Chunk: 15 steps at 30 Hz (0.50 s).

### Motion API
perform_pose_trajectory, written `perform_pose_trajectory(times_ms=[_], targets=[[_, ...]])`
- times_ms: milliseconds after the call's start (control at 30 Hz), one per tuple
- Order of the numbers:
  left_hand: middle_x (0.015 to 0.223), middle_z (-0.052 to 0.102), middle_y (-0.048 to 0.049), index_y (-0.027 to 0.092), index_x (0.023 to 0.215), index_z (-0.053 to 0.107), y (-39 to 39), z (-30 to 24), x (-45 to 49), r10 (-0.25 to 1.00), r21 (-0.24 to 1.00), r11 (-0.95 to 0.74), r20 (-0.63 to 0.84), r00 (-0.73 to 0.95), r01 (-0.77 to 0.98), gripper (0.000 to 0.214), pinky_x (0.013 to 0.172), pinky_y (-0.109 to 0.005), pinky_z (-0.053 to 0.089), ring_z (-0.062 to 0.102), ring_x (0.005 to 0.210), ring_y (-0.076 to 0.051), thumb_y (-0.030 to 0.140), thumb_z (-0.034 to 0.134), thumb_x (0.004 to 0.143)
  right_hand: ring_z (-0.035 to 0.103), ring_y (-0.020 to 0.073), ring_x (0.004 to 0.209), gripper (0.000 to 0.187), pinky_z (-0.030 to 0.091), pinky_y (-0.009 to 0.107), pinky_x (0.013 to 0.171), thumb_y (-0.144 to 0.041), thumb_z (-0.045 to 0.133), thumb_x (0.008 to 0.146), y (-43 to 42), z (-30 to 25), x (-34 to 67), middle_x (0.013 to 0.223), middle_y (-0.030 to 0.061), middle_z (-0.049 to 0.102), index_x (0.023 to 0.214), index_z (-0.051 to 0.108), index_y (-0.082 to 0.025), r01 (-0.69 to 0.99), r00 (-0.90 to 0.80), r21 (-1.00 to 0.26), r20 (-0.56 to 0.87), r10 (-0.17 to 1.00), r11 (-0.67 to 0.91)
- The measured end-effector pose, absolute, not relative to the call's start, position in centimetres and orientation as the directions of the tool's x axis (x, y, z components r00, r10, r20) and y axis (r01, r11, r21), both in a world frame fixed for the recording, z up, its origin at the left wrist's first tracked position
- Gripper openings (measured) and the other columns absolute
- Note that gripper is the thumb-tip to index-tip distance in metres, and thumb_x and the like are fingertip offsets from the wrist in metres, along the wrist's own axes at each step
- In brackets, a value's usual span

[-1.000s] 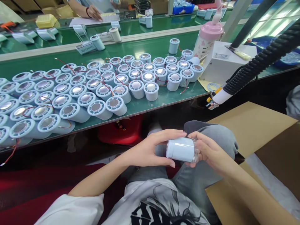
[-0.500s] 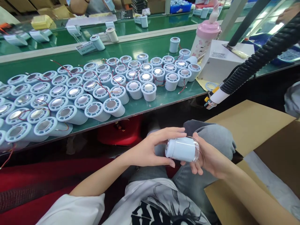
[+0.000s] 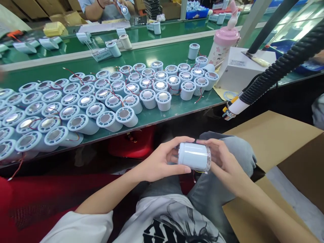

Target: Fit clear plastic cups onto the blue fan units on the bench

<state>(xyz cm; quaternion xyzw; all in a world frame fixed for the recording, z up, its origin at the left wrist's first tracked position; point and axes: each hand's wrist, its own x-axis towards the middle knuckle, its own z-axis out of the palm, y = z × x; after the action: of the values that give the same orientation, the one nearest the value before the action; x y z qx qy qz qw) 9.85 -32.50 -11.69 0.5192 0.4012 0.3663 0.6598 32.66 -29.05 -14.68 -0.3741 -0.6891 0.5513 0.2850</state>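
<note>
Over my lap, a light blue plastic cylinder [image 3: 193,156] with a clear sleeve lies on its side. My left hand [image 3: 164,160] grips its left end, thumb along the lower edge and fingers over the top. Round the clear right end curve the fingers of my right hand [image 3: 225,163]; their exact contact behind it is partly hidden. Thin wires dangle beneath the cylinder. On the green bench [image 3: 162,116] ahead stand several rows of similar light blue cylinders [image 3: 163,100], with round metal discs in their tops and red and black wires.
A black corrugated hose [image 3: 273,76] with a metal-tipped nozzle hangs at the right, beside a white box-shaped base [image 3: 234,69]. A pink-lidded bottle [image 3: 225,40] stands behind. An open cardboard box [image 3: 275,135] is at my right. Across the bench, another person's hands [image 3: 106,3] hold a light blue part.
My right hand has shifted its hold, its fingers now reaching over the cylinder's top right. The cylinder has moved slightly left, and wires show under it. The other person's hands have come into view.
</note>
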Motion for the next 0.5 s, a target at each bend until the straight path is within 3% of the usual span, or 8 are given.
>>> perform_pose_trajectory(times_ms=[67, 100, 167, 233, 300, 367, 433, 500], targets=[[0.118, 0.059, -0.0083, 0.025, 0.133, 0.046, -32.5, -11.7, 9.8, 0.898, 0.967, 0.235, -0.18, 0.402, -0.093, 0.064, 0.086, -0.033, 0.055, 0.064, 0.101, -0.021, 0.026, 0.076, 0.077, 0.044, 0.0254, 0.135, 0.055, 0.046, 0.047, 0.104, -0.009, 0.055, 0.09, -28.9, -14.7, 33.0, 0.156, 0.0074, 0.03, 0.135, 0.035, -0.034, 0.131, -0.626, -0.872, 0.297, 0.721, 0.472], [0.117, 0.06, -0.0089, 0.024, 0.134, 0.045, -32.6, -11.8, 9.8, 0.892, 0.962, 0.255, -0.194, 0.408, -0.099, 0.064, 0.085, -0.035, 0.056, 0.065, 0.101, -0.022, 0.028, 0.075, 0.077, 0.038, 0.025, 0.139, 0.06, 0.043, 0.048, 0.108, -0.005, 0.055, 0.089, -28.8, -14.6, 33.1, 0.158, 0.0045, 0.027, 0.136, 0.036, -0.037, 0.102, -0.67, -0.811, 0.372, 0.643, 0.576], [0.116, 0.061, -0.0097, 0.024, 0.136, 0.044, -32.5, -11.8, 9.7, 0.877, 0.952, 0.288, -0.218, 0.429, -0.103, 0.066, 0.082, -0.036, 0.056, 0.066, 0.099, -0.023, 0.033, 0.075, 0.077, 0.04, 0.0242, 0.138, 0.06, 0.043, 0.045, 0.109, -0.003, 0.058, 0.088, -28.7, -14.3, 33.3, 0.154, 0.0022, 0.036, 0.134, 0.044, -0.039, 0.1, -0.722, -0.784, 0.367, 0.587, 0.613], [0.121, 0.062, -0.0105, 0.026, 0.138, 0.045, -32.4, -11.8, 9.6, 0.87, 0.957, 0.28, -0.22, 0.441, -0.074, 0.072, 0.084, -0.037, 0.056, 0.066, 0.101, -0.025, 0.036, 0.077, 0.075, 0.047, 0.0241, 0.132, 0.055, 0.048, 0.04, 0.104, -0.009, 0.065, 0.087, -28.7, -13.9, 33.4, 0.146, 0.0029, 0.047, 0.132, 0.051, -0.038, 0.113, -0.716, -0.901, 0.219, 0.663, 0.42], [0.134, 0.056, -0.011, 0.027, 0.139, 0.047, -32.3, -11.6, 9.4, 0.884, 0.979, 0.201, -0.169, 0.435, -0.027, 0.078, 0.093, -0.037, 0.053, 0.061, 0.115, -0.027, 0.033, 0.082, 0.07, 0.055, 0.0241, 0.125, 0.053, 0.054, 0.037, 0.097, -0.018, 0.069, 0.087, -28.8, -13.6, 33.2, 0.137, 0.0036, 0.055, 0.133, 0.051, -0.038, 0.048, -0.704, -0.997, 0.014, 0.71, 0.068], [0.145, 0.048, -0.0101, 0.028, 0.139, 0.049, -32.2, -11.4, 9.3, 0.887, 0.994, 0.108, -0.093, 0.453, -0.009, 0.078, 0.102, -0.035, 0.048, 0.05, 0.13, -0.028, 0.025, 0.083, 0.069, 0.061, 0.0211, 0.116, 0.049, 0.056, 0.032, 0.092, -0.023, 0.067, 0.089, -28.9, -13.4, 33.1, 0.13, 0.0016, 0.061, 0.133, 0.051, -0.039, -0.05, -0.718, -0.973, -0.122, 0.686, -0.224], [0.147, 0.046, -0.0098, 0.028, 0.14, 0.048, -32.1, -11.3, 9.2, 0.871, 0.996, 0.086, -0.057, 0.487, -0.036, 0.075, 0.104, -0.035, 0.047, 0.048, 0.133, -0.027, 0.02, 0.079, 0.073, 0.065, 0.0179, 0.107, 0.045, 0.057, 0.028, 0.088, -0.024, 0.068, 0.089, -28.9, -13.4, 33.0, 0.124, -0.0009, 0.065, 0.13, 0.055, -0.039, -0.097, -0.721, -0.937, -0.166, 0.673, -0.335], [0.146, 0.048, -0.0099, 0.028, 0.142, 0.046, -32.1, -11.5, 9.2, 0.854, 0.99, 0.124, -0.074, 0.514, -0.065, 0.075, 0.104, -0.035, 0.048, 0.053, 0.129, -0.026, 0.017, 0.077, 0.075, 0.069, 0.015, 0.092, 0.045, 0.058, 0.025, 0.08, -0.021, 0.07, 0.087, -28.8, -13.5, 33.1, 0.115, -0.0018, 0.069, 0.127, 0.059, -0.038, -0.067, -0.718, -0.94, -0.189, 0.67, -0.336]])
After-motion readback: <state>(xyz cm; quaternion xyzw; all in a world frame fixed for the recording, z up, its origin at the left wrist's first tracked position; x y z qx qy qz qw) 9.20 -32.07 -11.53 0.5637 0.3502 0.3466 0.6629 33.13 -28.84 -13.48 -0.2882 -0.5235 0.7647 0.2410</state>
